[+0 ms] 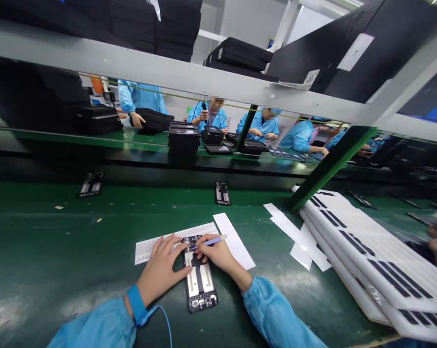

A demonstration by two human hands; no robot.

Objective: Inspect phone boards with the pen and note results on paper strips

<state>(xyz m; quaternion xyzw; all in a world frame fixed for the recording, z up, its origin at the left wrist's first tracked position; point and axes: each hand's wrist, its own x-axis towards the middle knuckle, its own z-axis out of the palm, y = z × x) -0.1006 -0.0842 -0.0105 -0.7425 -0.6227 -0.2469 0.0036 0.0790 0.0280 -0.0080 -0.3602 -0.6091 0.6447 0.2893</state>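
An opened phone chassis [199,282] lies lengthwise before me on the green bench, its circuit board exposed at the far end. My left hand [164,263] rests with fingers spread against the chassis's left side, the fingertips near its top edge. A blue wrist strap with a cord is round that wrist. Pinched in my right hand [214,253] is a thin purple pen-like tool [215,240], its tip down at the circuit board. Beyond the chassis, partly covered by my fingers, lies a white label sheet [146,250]. Another printed sheet [231,237] sits beside my right hand.
Two more phone chassis [91,184] [223,193] lie farther back. White paper strips [294,232] and stacked white foam trays [359,246] stand to the right, by a green post [330,169]. A grey shelf [167,77] with black boxes crosses above. Co-workers in blue sit opposite; another person's hand shows far right.
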